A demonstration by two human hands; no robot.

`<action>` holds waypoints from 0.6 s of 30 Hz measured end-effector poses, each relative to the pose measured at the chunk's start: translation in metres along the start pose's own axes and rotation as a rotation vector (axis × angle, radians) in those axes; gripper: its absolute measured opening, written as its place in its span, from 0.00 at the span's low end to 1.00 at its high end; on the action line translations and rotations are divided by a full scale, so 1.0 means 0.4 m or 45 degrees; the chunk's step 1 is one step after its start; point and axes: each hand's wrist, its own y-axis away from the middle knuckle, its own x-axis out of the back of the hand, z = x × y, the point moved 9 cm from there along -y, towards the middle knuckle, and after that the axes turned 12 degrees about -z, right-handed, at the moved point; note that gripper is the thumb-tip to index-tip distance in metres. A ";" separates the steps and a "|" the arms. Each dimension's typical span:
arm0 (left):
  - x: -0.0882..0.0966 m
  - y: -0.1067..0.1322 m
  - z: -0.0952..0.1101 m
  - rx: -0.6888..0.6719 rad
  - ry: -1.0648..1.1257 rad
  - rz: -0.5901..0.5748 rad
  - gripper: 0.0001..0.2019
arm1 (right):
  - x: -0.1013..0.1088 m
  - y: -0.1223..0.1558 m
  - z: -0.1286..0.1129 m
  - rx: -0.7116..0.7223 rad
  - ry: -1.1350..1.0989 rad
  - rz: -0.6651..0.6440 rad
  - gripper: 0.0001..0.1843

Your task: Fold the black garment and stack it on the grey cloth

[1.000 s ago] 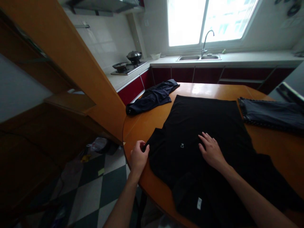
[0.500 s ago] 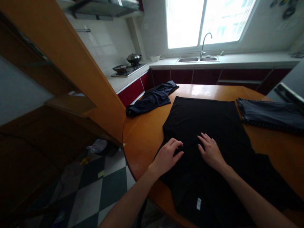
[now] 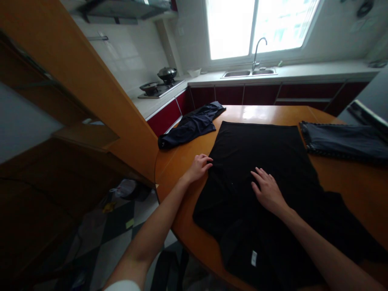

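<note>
Likely bracing black cloth shirt with spread, released right hand.
With left hand at shirt's edge, can't tell if pinching.

A plain black T-shirt lies mostly flat on the wooden tabletop, its straight hem toward the far side and its neck end nearest the viewer. A small white label shows near the collar. The right-hand sleeve spreads outward; the left side looks creased.
</note>
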 end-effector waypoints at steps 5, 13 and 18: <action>-0.034 -0.022 -0.019 -0.026 -0.067 -0.017 0.06 | -0.002 0.000 0.002 0.016 -0.005 0.018 0.27; -0.020 -0.017 -0.038 0.103 -0.119 0.111 0.08 | -0.006 0.001 0.007 0.017 0.001 0.000 0.28; -0.001 0.016 0.029 0.078 -0.180 0.156 0.10 | -0.008 0.000 0.010 0.016 0.018 0.010 0.27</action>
